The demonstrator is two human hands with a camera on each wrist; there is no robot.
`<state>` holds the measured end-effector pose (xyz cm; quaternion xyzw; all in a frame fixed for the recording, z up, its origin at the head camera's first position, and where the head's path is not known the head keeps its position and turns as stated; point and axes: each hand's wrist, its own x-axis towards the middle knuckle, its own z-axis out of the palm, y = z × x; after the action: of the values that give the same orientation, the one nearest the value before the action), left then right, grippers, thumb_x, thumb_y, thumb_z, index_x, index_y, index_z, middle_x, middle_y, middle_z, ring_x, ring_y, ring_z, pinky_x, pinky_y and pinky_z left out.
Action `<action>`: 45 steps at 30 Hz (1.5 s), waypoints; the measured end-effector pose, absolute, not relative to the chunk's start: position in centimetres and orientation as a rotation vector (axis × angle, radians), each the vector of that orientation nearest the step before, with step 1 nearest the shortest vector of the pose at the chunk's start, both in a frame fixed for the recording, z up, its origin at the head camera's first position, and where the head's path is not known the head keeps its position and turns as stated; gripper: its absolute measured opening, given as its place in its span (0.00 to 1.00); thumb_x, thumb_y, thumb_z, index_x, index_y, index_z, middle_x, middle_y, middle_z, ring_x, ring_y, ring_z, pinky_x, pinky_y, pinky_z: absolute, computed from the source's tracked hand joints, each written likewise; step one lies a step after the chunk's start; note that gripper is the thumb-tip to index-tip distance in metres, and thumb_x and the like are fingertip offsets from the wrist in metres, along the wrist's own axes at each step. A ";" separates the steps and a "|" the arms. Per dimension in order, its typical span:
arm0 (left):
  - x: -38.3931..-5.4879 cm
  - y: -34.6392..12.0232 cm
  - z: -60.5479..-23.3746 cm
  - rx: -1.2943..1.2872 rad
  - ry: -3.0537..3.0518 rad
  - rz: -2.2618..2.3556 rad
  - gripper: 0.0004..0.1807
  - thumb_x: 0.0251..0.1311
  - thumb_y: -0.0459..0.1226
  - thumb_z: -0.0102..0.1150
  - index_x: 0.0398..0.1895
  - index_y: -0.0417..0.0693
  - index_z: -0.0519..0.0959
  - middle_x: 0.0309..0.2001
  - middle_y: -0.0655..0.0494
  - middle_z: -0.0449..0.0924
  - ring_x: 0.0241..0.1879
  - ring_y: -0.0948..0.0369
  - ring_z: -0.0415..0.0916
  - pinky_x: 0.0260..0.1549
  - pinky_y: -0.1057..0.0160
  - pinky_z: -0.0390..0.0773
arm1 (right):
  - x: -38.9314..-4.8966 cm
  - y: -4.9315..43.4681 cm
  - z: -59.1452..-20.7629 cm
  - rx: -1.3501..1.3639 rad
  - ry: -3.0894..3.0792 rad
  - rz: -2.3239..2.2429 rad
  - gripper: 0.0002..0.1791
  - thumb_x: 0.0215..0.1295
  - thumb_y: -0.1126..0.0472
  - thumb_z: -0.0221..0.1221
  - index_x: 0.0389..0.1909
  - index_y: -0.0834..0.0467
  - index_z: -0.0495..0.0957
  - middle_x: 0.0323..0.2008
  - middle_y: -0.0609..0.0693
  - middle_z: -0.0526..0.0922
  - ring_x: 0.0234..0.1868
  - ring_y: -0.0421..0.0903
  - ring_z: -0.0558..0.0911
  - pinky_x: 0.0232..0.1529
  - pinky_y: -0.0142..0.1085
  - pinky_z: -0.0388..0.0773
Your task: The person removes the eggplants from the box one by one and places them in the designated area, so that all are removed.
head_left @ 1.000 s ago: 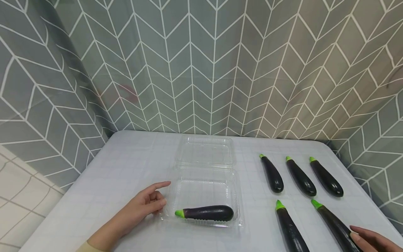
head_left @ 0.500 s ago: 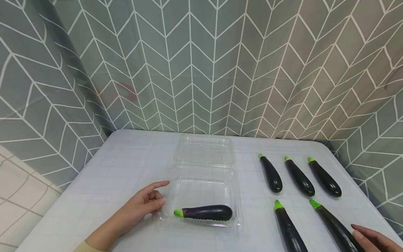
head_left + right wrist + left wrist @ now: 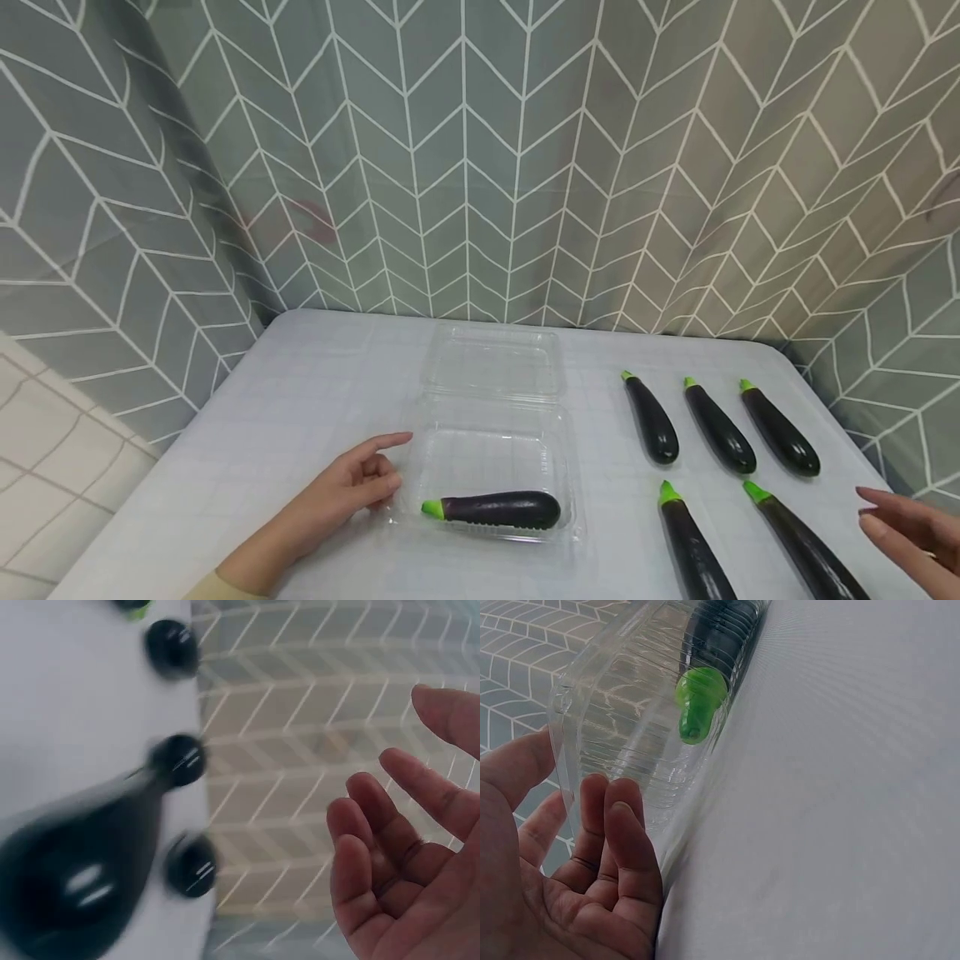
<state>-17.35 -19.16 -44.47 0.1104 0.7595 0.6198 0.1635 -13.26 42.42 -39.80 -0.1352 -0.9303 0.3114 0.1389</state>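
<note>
A clear plastic clamshell box (image 3: 487, 454) lies with its lid (image 3: 492, 358) folded back. One dark eggplant (image 3: 502, 509) with a green stem end lies crosswise inside, near the front wall. My left hand (image 3: 352, 487) is at the box's left edge, its index finger extended toward the rim. In the left wrist view its fingers lie close against the clear wall; whether they pinch it is unclear. My right hand (image 3: 911, 533) hovers at the far right, holding nothing, fingers loosely bent. The nearest eggplant (image 3: 806, 546) lies to its left, apart from it.
Beside that eggplant lies another eggplant (image 3: 696, 550). Behind them is a row of three: a left eggplant (image 3: 651, 421), a middle eggplant (image 3: 720, 427) and a right eggplant (image 3: 782, 432). All rest on a white-covered table (image 3: 322, 367) before a patterned curtain (image 3: 480, 167).
My right hand has left the front right eggplant, moving up and to the right with nothing in it. My left hand stays by the box. The eggplants have not visibly moved.
</note>
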 end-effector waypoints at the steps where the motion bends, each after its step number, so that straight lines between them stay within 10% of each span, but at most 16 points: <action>1: -17.3 -19.2 -44.5 0.314 2.166 1.768 0.32 0.70 0.40 0.58 0.74 0.47 0.61 0.35 0.48 0.74 0.32 0.59 0.73 0.34 0.63 0.77 | -13.5 41.6 -38.7 -0.341 -2.722 0.868 0.26 0.71 0.57 0.59 0.56 0.77 0.71 0.32 0.59 0.83 0.24 0.23 0.70 0.22 0.22 0.68; 5: -17.2 -19.3 -44.6 0.320 2.175 1.771 0.32 0.70 0.40 0.58 0.74 0.47 0.61 0.34 0.48 0.74 0.31 0.59 0.73 0.33 0.63 0.76 | -14.6 38.4 -35.2 -0.071 -2.829 0.867 0.28 0.71 0.55 0.60 0.61 0.71 0.70 0.46 0.66 0.80 0.31 0.22 0.72 0.27 0.23 0.71; 13: -17.4 -19.2 -44.8 0.341 2.165 1.780 0.32 0.70 0.39 0.58 0.74 0.47 0.61 0.35 0.49 0.74 0.32 0.59 0.73 0.32 0.63 0.76 | -17.4 31.3 -31.5 0.561 -2.863 0.875 0.19 0.67 0.53 0.64 0.58 0.49 0.77 0.52 0.40 0.80 0.45 0.32 0.81 0.40 0.28 0.77; 24: -17.0 -19.6 -45.1 0.346 2.137 1.808 0.32 0.71 0.38 0.56 0.74 0.44 0.59 0.34 0.49 0.73 0.31 0.61 0.72 0.32 0.64 0.76 | -22.0 20.5 -32.4 1.099 -2.955 0.906 0.25 0.67 0.43 0.61 0.59 0.52 0.77 0.54 0.43 0.79 0.50 0.44 0.81 0.50 0.42 0.78; 38: -17.3 -19.2 -44.8 0.390 2.139 1.795 0.31 0.71 0.38 0.56 0.74 0.44 0.59 0.33 0.50 0.73 0.30 0.62 0.72 0.31 0.64 0.75 | -22.6 13.8 -35.5 1.711 -3.113 0.793 0.23 0.66 0.53 0.65 0.61 0.50 0.77 0.56 0.42 0.78 0.52 0.39 0.79 0.50 0.34 0.75; 45: -17.2 -19.2 -44.8 0.397 2.151 1.798 0.32 0.71 0.38 0.57 0.74 0.43 0.59 0.33 0.50 0.74 0.30 0.63 0.72 0.30 0.65 0.75 | -22.5 12.6 -36.5 1.834 -3.135 0.509 0.23 0.61 0.55 0.67 0.58 0.48 0.79 0.42 0.36 0.81 0.42 0.32 0.78 0.45 0.29 0.74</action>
<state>-17.23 -19.18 -44.81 0.1384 0.7506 0.6274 0.1544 -22.54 12.60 -36.53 0.4829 -0.8254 0.1340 -0.2601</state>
